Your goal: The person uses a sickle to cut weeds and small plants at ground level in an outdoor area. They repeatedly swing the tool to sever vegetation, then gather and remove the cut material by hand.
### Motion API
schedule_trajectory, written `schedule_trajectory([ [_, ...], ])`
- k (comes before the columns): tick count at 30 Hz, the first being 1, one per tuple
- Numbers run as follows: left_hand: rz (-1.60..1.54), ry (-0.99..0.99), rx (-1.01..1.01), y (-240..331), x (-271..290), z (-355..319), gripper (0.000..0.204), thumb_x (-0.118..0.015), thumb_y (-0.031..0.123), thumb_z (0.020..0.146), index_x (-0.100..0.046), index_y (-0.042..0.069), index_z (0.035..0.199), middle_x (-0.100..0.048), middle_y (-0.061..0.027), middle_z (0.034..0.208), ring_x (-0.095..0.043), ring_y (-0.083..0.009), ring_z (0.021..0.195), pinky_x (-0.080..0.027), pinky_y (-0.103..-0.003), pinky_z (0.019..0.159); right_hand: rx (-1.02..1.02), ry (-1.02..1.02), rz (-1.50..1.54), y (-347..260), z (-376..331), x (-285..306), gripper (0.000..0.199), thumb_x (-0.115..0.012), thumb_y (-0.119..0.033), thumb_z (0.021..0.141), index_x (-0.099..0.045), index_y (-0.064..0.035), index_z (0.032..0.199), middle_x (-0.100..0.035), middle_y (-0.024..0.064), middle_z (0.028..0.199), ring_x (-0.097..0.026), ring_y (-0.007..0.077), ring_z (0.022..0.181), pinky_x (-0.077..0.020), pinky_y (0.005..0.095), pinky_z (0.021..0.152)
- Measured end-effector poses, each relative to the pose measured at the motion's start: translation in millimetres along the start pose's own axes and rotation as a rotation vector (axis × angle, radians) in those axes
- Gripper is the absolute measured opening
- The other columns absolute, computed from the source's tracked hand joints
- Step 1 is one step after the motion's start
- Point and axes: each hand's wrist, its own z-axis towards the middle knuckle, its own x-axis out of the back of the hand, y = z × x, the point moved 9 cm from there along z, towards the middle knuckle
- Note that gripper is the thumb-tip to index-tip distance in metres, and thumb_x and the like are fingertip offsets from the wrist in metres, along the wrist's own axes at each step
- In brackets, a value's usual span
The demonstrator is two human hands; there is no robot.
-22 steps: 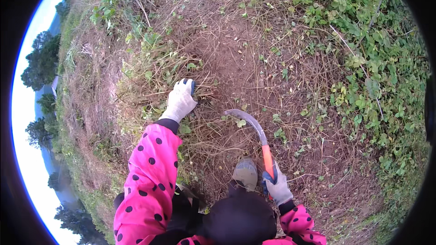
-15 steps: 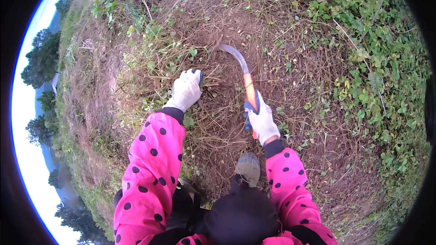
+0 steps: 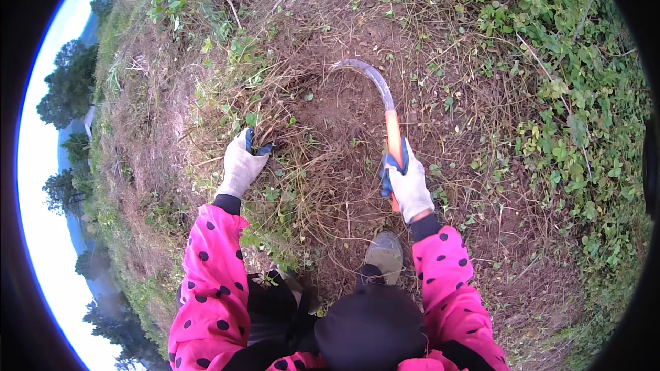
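Note:
My right hand (image 3: 409, 182), in a white glove with blue palm and fingers, is closed round the orange handle of a sickle (image 3: 392, 130). The sickle's curved grey blade arches up and to the left, its tip just over bare soil beside the plant heap. My left hand (image 3: 243, 163), gloved the same way, is at the near left side of a tangled heap of cut vines and dry stems (image 3: 275, 110). Its thumb and forefinger are spread apart against the stems; the other fingers are partly hidden.
Brown soil (image 3: 344, 103) with scattered stems lies between the hands. Dense green leafy vines (image 3: 577, 110) cover the right side. My shoe (image 3: 385, 255) stands on the ground below the sickle. Trees (image 3: 69, 82) and sky show at the far left.
My left hand has moved left and down, from the heap's right side to its near left, and its fingers have opened. The sickle has shifted slightly right with my right hand.

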Motion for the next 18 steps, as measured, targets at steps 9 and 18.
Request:
schedule_trajectory([
  [9, -0.439, -0.027, 0.130, -50, 13, 6, 0.033, -0.071, 0.005, 0.065, -0.059, 0.002, 0.096, -0.066, -0.0071, 0.085, -0.060, -0.0103, 0.076, -0.047, -0.026, 0.072, 0.181, -0.094, -0.404, 73, -94, 14, 0.060, -0.056, -0.008, 0.082, -0.029, -0.0110, 0.136, -0.058, 0.0099, 0.077, -0.056, 0.0153, 0.057, -0.0467, 0.0292, 0.050],
  [18, -0.047, -0.066, -0.206, 28, 28, 17, 0.034, -0.071, 0.022, 0.066, -0.060, 0.008, 0.094, -0.062, -0.0146, 0.082, -0.060, -0.0317, 0.077, -0.048, -0.034, 0.067, -0.094, -0.156, 0.091, -1, 6, -77, 0.045, -0.050, -0.007, 0.086, -0.036, -0.0100, 0.129, -0.051, 0.0024, 0.065, -0.046, 0.0087, 0.045, -0.0419, 0.0257, 0.039],
])
